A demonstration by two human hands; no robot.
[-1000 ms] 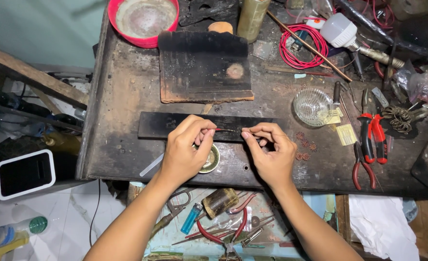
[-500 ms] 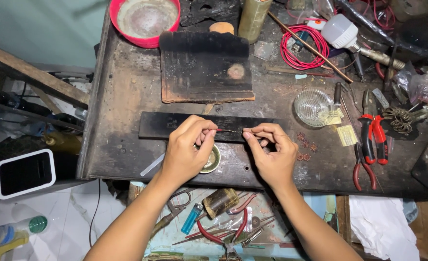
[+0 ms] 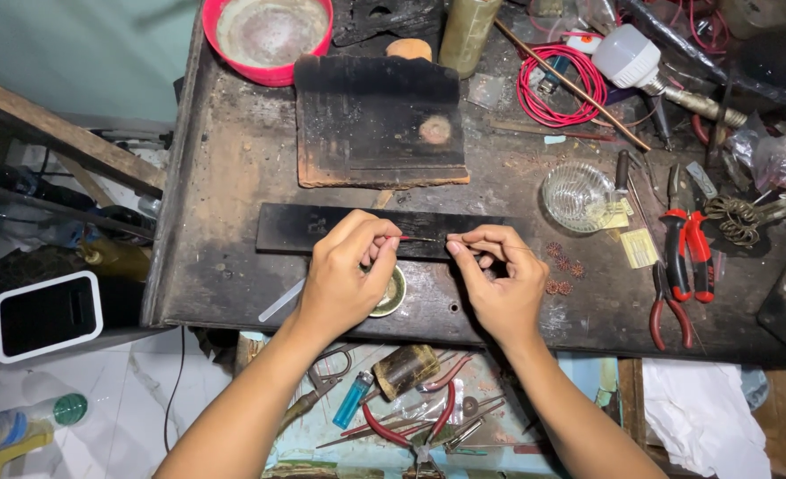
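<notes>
— While we look down on the dark workbench [image 3: 233, 222], what do we have at its middle?

— We see both hands over the long black strip [image 3: 295, 232] at the centre of the frame. Our left hand [image 3: 344, 275] is pinched narrow on one end of a thin wire [image 3: 421, 239]; our right hand [image 3: 499, 284] pinches the other end. The wire runs straight between the fingertips, just above the strip.

— So which step do we judge this to be?

— Fine work on the wire itself, we think: holding it taut or twisting it. Any next motion would call for small, steady finger moves.

— And the room around us?

— Tight on the right: red pliers [image 3: 684, 235], a glass dish [image 3: 577, 195] and small copper coils [image 3: 559, 270] lie near. A charred block [image 3: 375, 115] sits above the strip, a red bowl [image 3: 273, 35] at upper left. Left of the strip the bench is barer. The near edge runs just below our wrists, with a small round tin [image 3: 394, 297] beside it.
</notes>
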